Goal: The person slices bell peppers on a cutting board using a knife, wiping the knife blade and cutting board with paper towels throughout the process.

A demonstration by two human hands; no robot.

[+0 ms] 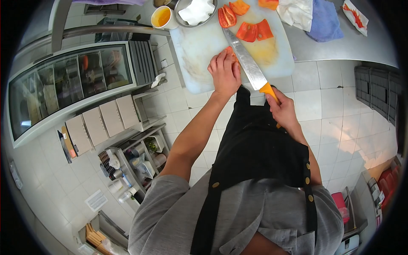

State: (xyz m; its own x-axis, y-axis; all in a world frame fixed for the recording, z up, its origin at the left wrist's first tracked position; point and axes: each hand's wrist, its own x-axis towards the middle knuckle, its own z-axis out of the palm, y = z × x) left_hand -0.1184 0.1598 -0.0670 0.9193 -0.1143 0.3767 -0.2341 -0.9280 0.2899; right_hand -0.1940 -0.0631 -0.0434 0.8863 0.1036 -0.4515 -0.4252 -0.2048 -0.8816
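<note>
My right hand is wrapped round the yellow handle of a large chef's knife. Its broad blade points away from me over a white cutting board, close along the right side of my left hand. The fingers of that left hand are curled over a piece of red bell pepper, mostly hidden beneath them, and hold it against the board. Beyond the knife tip lies a ribbed bell pepper piece. Flat red pepper pieces rest to the right of the blade.
At the board's far left stand a tub with orange contents and a metal bowl holding white material. White cloth, a blue cloth and a printed packet lie on the steel counter. A glass-fronted cabinet is at left.
</note>
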